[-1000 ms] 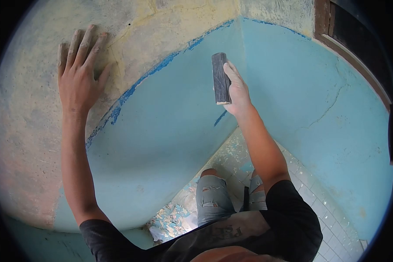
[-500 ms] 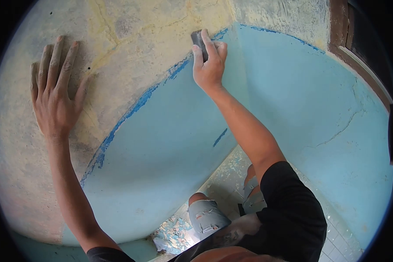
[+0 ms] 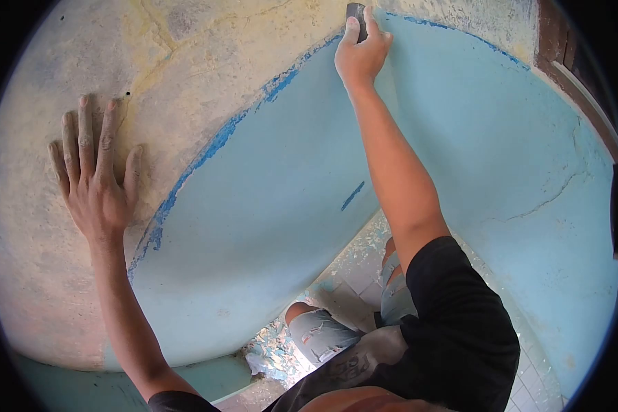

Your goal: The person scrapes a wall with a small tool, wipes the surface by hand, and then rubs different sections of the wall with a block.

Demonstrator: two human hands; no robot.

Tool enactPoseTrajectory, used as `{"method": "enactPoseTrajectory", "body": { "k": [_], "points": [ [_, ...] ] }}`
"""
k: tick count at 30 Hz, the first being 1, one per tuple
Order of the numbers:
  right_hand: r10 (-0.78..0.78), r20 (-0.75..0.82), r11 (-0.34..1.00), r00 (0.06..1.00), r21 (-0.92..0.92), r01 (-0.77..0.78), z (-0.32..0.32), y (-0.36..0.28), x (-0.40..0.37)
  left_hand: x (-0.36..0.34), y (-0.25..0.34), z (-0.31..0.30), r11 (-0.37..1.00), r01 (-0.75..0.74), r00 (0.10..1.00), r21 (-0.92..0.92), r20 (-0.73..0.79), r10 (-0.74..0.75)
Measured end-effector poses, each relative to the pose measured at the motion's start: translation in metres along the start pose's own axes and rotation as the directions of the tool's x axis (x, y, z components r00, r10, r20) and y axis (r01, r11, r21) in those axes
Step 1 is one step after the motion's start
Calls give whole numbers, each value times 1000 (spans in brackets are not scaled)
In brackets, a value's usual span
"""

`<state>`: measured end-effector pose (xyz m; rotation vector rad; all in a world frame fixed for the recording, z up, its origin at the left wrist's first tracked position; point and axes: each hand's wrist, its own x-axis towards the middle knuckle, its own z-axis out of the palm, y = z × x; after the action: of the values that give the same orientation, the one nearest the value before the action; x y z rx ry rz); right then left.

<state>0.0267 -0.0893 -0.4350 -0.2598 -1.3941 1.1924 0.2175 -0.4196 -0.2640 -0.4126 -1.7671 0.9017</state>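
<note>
My left hand [image 3: 101,196] lies flat on the bare, yellowish-grey part of the wall [image 3: 206,75], fingers spread and dusty. My right hand [image 3: 362,55] grips a small dark block [image 3: 356,12] between thumb and fingers. It holds the block against the wall near the corner, at the upper end of the ragged dark-blue paint edge [image 3: 220,141]. Below that edge the wall is light blue [image 3: 254,206], with a short dark-blue mark [image 3: 352,196] on it.
A brown wooden frame [image 3: 551,34] is at the upper right. The right-hand blue wall [image 3: 474,137] has a crack. Paint flakes [image 3: 278,350] lie on the tiled floor [image 3: 357,275] by my knees in torn jeans [image 3: 321,336].
The view has shifted somewhat. My right hand has moved up and right along the paint edge with the block. My left hand has slid lower on the wall.
</note>
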Motion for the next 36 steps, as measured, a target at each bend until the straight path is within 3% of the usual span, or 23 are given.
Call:
{"method": "enactPoseTrajectory", "body": {
  "k": [2,3,5,7,9,10,12,14,17,19,21,22,23,25,28,31,33,34,36],
  "points": [
    [239,54,950,970,192,-244,-6,-31,-28,4,3,-5,999,1,999,34,41,-2],
    [231,47,953,972,190,-236,-10,-37,-48,6,4,-8,997,4,996,71,84,-10],
    [-52,128,984,990,175,29,-13,-33,-83,-1,2,-9,999,15,997,41,73,-18],
    [-13,159,987,987,162,-13,-13,-29,-44,-13,-5,-8,1000,9,998,-23,56,-7],
    [176,2,984,984,3,-176,1,-11,5,-22,-3,-12,1000,9,995,3,95,-9],
    [169,-5,986,986,5,-169,7,-6,16,-22,-1,-14,999,17,991,31,135,-21],
    [351,14,925,936,153,-349,6,-5,28,-14,7,-21,999,25,986,37,163,-31],
    [303,159,938,940,123,-324,-14,-23,-25,-11,9,-20,999,27,983,46,178,-35],
    [188,212,965,959,141,-220,-18,-14,-40,-16,9,-12,1000,27,992,0,125,-27],
    [172,129,974,977,123,-188,-8,-5,5,-18,8,-12,1000,23,993,-8,115,-22],
    [461,121,843,879,250,-477,-6,2,41,-15,7,-13,1000,16,992,-5,129,-15],
    [508,88,822,857,249,-512,-1,0,33,-15,8,-14,1000,23,991,-8,134,-22],
    [498,96,828,862,242,-505,-2,-12,9,-14,10,-14,999,38,990,-12,140,-36],
    [268,143,957,953,70,-280,-19,-37,-56,-12,11,-16,999,44,990,-16,136,-42],
    [117,207,983,971,114,-142,-24,-28,-62,-25,-4,-11,998,-19,997,-57,79,23],
    [172,96,984,980,24,-175,-6,1,7,-52,-16,-20,993,-27,996,-117,78,36],
    [397,48,898,916,187,-399,-4,-6,30,-54,-9,-22,996,-20,992,-88,120,31],
    [377,52,914,925,140,-380,0,-11,5,-51,-3,-23,998,-7,989,-61,146,16],
    [86,151,983,985,145,-108,-13,-39,-71,-37,9,-23,999,-8,988,-47,153,15]
  ]
}}
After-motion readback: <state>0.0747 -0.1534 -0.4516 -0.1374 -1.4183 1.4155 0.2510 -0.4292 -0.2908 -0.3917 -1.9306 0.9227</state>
